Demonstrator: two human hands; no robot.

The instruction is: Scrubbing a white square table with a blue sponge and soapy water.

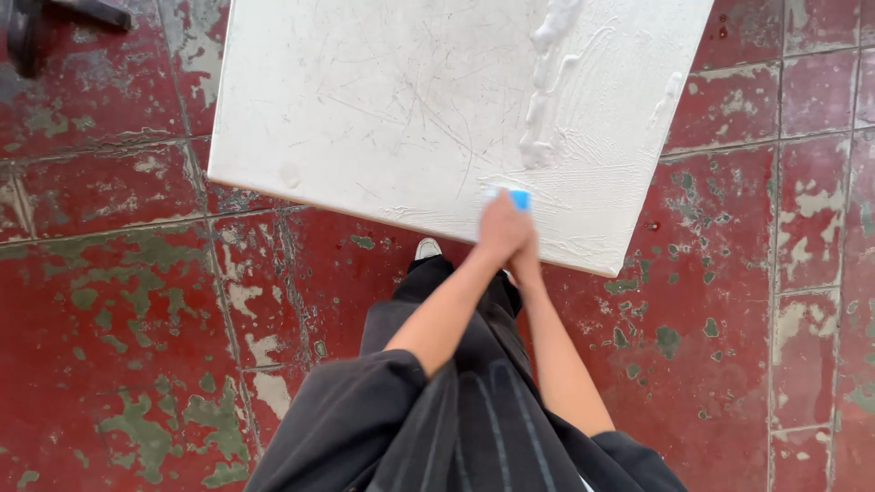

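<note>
a small blue scraper (519,198) is gripped by both hands' closed fingers (503,228) near the white scratched worktop's (365,109) front edge, where paste is partly spread.

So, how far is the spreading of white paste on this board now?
Done: the right part of the white board carries wet ridges of white paste and smoothed streaks. In hand: both hands, left hand over right hand, press a blue spreader near the front edge. Left: the scratched left half looks bare.
</note>
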